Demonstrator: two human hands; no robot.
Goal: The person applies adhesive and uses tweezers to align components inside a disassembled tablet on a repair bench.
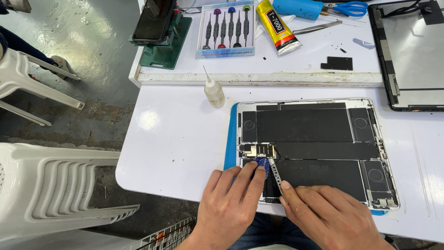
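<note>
Two hands at the near edge of the white desk [175, 139], both working on an opened tablet [314, 153] that lies flat with its back shell facing up and internals exposed.

Left hand [229, 203]: fingers curled, thumb and forefinger pinched on a small blue pry tool [262, 163]. Tool tip sits at the lower left part of the tablet, just below a gold-coloured connector block [260, 150].

Right hand [330, 215]: fingers bent and pressed together on a thin perforated metal strip [276, 175]. Strip runs tilted from the forefinger tip up toward the connector block, just beside the blue tool.

Tablet rests on a blue mat [230, 139], visible along its left edge. Black battery panels cover most of the interior.

Surroundings: small clear dropper bottle [214, 91] with needle tip stands upright, near the tablet's upper left corner. Farther back on a raised white board: set of precision screwdrivers [226, 28] in a tray, yellow glue tube [276, 25], metal tweezers [317, 28], blue-handled scissors [349, 8], green holder with a phone [157, 28]. Detached screen panel [411, 55] lies at far right. White plastic chairs [55, 185] stand on the floor to the left.
</note>
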